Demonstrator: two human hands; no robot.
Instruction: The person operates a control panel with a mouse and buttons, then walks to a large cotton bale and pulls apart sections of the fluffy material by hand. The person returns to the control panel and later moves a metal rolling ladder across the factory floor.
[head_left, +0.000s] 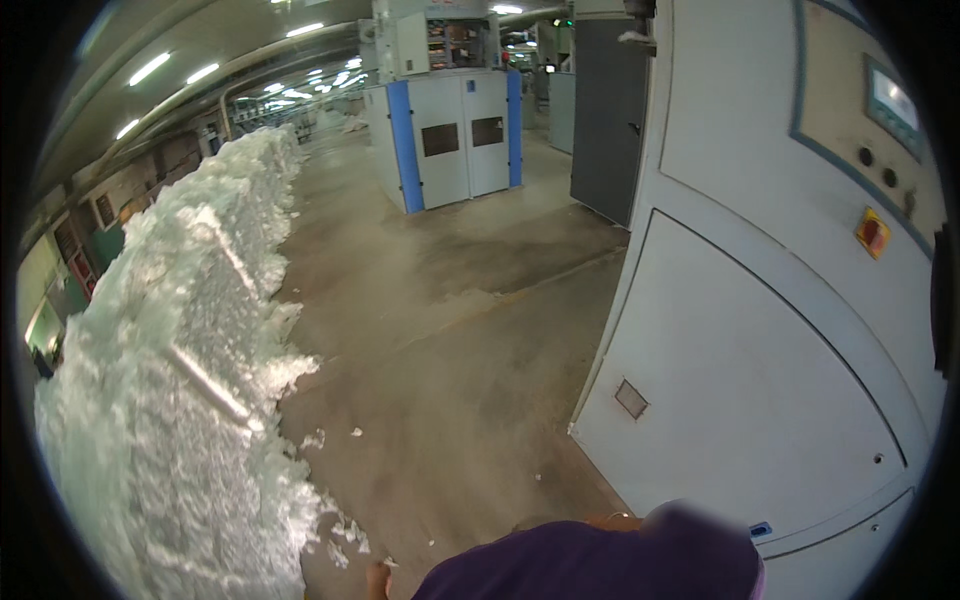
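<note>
At the lower edge a small skin-coloured bit, apparently part of my left hand (378, 581), shows beside purple clothing (590, 565). Its fingers cannot be made out, nor whether they hold anything. Above the purple cloth peeks a thin sliver of skin, perhaps my right hand (614, 521); the cloth hides the rest. Nearest on the left rises a long, high bank of pale greenish-white fluffy fibre (190, 400), with loose tufts (345, 530) on the floor along its foot. To the right stands a big light-grey machine cabinet (740, 370) with a closed lower panel.
A brown concrete floor (440, 400) runs between fibre and cabinet. On the cabinet are a screen (893, 100) and a red-and-yellow rotary switch (873, 234). Farther off stand a white-and-blue cabinet (450, 140) and a dark grey door (608, 115). Pipes and lamps hang overhead.
</note>
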